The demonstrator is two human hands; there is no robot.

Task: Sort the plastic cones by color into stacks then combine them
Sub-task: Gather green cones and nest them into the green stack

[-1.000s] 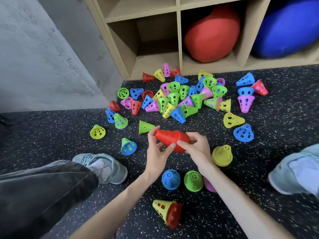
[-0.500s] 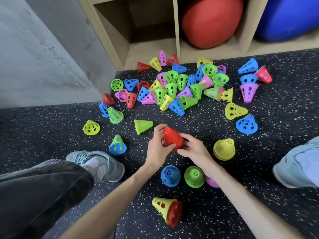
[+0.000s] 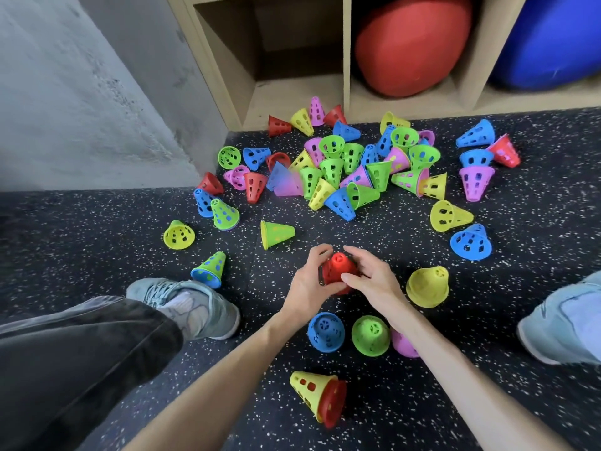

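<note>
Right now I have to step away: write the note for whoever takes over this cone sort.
Hands: left hand and right hand both grip the red stack, upright, narrow end up, low over the floor.
Started stacks, near the person: blue stack, green stack, purple stack partly hidden by the right forearm, yellow stack.
Left: the mixed pile by the shelf and scattered strays; nested yellow-and-red cones need splitting. Stacks are not yet combined.

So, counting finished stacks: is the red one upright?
Upright: the red stack stands tip up on the floor, held between both hands.
</note>
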